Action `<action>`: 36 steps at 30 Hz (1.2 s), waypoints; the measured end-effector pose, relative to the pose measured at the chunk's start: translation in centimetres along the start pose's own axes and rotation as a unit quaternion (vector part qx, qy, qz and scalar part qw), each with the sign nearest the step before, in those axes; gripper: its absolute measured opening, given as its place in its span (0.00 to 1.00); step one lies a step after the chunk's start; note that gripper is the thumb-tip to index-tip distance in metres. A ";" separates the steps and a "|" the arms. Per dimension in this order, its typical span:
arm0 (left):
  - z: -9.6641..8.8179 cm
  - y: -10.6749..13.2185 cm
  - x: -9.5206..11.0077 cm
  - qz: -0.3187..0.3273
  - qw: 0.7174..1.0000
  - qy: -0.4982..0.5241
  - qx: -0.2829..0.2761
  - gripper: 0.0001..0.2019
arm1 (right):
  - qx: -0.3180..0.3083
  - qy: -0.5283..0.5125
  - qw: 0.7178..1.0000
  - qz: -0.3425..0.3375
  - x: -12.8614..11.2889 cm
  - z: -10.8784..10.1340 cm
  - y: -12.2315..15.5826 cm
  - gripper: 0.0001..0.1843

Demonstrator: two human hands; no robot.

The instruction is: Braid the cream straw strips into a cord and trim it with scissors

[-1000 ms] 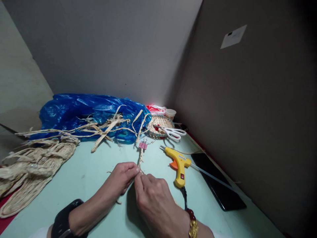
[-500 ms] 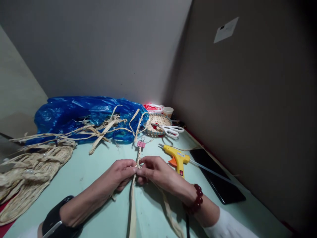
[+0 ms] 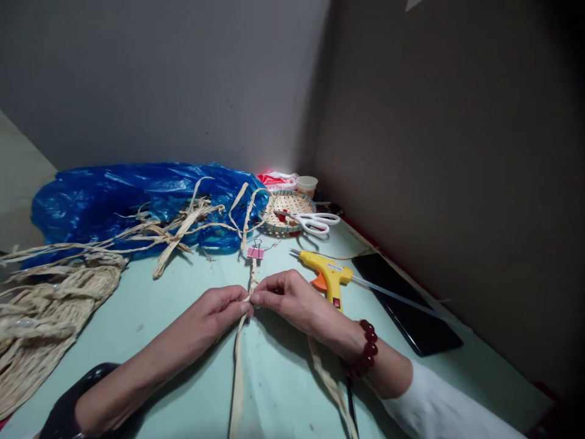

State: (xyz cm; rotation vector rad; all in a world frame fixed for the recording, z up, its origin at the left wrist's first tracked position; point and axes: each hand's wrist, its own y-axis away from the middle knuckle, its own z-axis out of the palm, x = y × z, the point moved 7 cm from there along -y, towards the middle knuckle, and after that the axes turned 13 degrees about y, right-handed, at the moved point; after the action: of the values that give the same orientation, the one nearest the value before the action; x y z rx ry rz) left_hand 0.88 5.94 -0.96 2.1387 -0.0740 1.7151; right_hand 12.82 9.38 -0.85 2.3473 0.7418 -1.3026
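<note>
A pale braid of dried plant fibre (image 3: 253,271) runs down from a pink binder clip (image 3: 255,253) in the middle of the table. At the braid's lower end my left hand (image 3: 219,311) pinches a strand between thumb and forefinger. My right hand (image 3: 287,299) meets it there, thumb and forefinger closed on the fibre strands. One loose flat strand (image 3: 237,378) hangs down toward me from between the hands. Another strand (image 3: 331,384) trails out beneath my right wrist. The exact crossing of the strands is hidden by my fingertips.
A yellow glue gun (image 3: 326,268) lies right of my hands, beside a black tablet-like slab (image 3: 406,305). Farther back, white-handled scissors (image 3: 315,224) rest on a woven basket (image 3: 286,201) near a cup (image 3: 306,185). Left are a blue plastic bag (image 3: 114,189) and woven fibre pieces (image 3: 55,317).
My view has shifted slightly, so the table things sit higher in the picture. Both hands stay pinched at the braid, with the fingertips a little rearranged on the strands.
</note>
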 end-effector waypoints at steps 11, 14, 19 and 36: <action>0.2 0.3 0.7 0.064 0.995 -0.075 0.026 0.13 | -0.002 0.042 0.999 -0.002 -0.3 0.2 0.3 0.16; 0.6 0.3 1.0 0.073 0.991 -0.108 0.025 0.14 | 0.012 -0.006 1.000 0.014 -0.1 0.4 0.2 0.14; 0.5 0.5 1.2 0.045 0.985 -0.165 0.036 0.15 | 0.018 -0.020 0.999 0.022 0.1 0.6 0.2 0.11; 3.6 2.7 1.5 0.086 0.895 -0.425 0.102 0.17 | 0.032 -0.296 0.950 0.094 -0.3 1.0 0.8 0.04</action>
State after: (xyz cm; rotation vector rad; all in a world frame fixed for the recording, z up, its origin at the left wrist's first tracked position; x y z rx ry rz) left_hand 3.84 2.55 0.57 2.9582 -0.3421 0.7497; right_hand 12.52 8.12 -1.05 1.8448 0.2798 -1.8243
